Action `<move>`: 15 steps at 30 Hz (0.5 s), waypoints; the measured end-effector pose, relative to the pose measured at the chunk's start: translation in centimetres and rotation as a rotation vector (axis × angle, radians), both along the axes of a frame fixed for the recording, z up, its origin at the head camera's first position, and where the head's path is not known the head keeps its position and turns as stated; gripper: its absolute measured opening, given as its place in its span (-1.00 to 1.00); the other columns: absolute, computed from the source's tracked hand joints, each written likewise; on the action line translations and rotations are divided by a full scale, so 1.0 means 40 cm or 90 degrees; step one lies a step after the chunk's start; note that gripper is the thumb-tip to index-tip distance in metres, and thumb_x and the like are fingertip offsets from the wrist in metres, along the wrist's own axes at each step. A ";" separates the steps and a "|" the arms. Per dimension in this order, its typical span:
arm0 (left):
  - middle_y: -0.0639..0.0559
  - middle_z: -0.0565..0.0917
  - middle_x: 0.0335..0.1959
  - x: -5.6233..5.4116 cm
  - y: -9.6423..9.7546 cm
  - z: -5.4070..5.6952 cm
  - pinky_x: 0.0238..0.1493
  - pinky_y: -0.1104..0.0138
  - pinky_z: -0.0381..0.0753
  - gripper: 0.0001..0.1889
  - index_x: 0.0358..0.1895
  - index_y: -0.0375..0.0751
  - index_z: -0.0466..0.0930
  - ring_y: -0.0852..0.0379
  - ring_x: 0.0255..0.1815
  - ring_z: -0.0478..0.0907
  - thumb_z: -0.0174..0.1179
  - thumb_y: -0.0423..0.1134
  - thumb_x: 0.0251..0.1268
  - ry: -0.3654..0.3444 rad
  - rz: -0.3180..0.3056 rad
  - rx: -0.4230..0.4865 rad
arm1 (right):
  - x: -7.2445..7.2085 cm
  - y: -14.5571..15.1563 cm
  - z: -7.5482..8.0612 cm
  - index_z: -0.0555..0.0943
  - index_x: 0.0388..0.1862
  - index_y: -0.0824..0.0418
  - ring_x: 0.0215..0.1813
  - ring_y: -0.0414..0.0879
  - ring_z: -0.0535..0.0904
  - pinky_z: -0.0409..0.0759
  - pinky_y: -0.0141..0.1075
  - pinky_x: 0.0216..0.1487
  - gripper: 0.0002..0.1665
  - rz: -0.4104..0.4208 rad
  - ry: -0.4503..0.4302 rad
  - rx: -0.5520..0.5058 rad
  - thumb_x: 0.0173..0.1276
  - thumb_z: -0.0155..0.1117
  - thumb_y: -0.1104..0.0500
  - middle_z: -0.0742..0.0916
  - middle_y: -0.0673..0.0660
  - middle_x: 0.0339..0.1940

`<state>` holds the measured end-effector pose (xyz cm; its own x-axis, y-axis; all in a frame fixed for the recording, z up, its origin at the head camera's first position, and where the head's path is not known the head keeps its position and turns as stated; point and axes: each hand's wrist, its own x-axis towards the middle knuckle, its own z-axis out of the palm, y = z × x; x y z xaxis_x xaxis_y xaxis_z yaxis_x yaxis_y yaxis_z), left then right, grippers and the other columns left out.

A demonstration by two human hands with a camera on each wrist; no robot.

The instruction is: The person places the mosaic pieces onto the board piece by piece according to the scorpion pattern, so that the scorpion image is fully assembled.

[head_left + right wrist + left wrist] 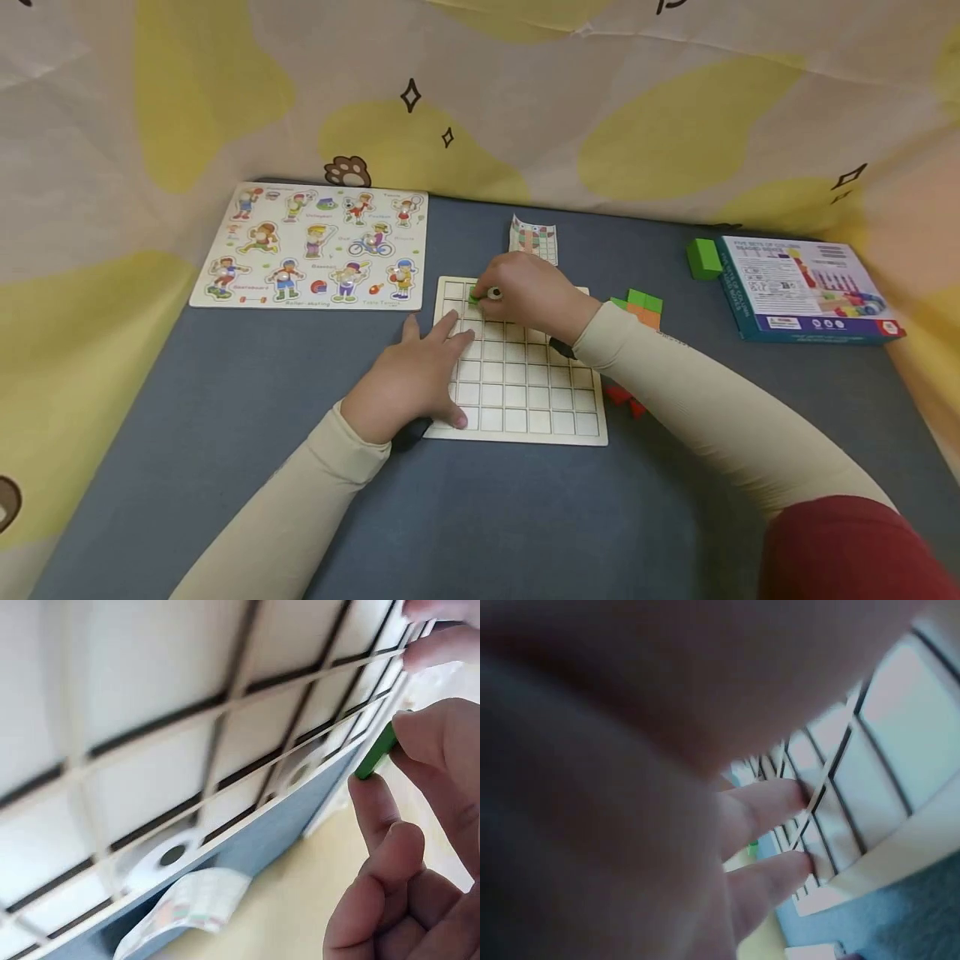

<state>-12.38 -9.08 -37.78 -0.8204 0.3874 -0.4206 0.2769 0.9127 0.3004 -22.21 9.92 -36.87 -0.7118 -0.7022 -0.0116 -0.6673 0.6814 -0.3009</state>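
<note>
A pale wooden grid board (514,396) lies flat in front of me. My left hand (408,375) rests on its left side, fingers spread, with the thumb near the lower left corner; its fingertips (776,799) touch the board in the left wrist view. At the upper left squares, my right hand (536,292) pinches a small green tile (377,750) between thumb and finger, close over the grid. Two white tiles with black dots, one of them an eye tile (172,855), sit in the board's far row. Part of the board is hidden under my right hand.
Behind the board stands a curled pattern card (546,243). Green and orange tiles (645,312) and red tiles (621,395) lie to the right, partly behind my right arm. A green block (703,259) touches a toy box (817,287). A picture peg puzzle (300,287) lies back left.
</note>
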 end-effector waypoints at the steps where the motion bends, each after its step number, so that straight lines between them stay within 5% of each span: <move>1: -0.11 -0.02 0.75 0.001 -0.001 0.003 0.05 -0.26 0.64 0.27 0.70 -0.01 0.21 -0.63 0.62 -0.13 0.75 0.12 -0.17 -0.002 0.001 -0.003 | 0.002 -0.005 -0.002 0.86 0.00 0.17 0.06 0.00 0.73 0.65 -0.06 0.18 -0.78 0.004 0.005 -0.001 0.46 0.40 0.23 0.82 0.10 -0.02; 15: -0.18 0.01 0.74 -0.004 0.003 -0.004 -0.01 -0.34 0.62 0.31 0.69 -0.06 0.20 -0.66 0.54 -0.03 0.78 0.10 -0.22 0.005 -0.008 -0.014 | 0.024 -0.021 -0.037 0.88 -0.11 0.17 -0.05 0.06 0.72 0.69 -0.09 0.04 -0.83 0.051 0.064 0.035 0.37 0.46 0.26 0.81 0.12 -0.13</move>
<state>-12.53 -8.94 -37.94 -0.8188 0.3885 -0.4227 0.2907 0.9154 0.2784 -21.25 9.09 -38.34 -0.6533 -0.7569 0.0175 -0.7449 0.6386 -0.1932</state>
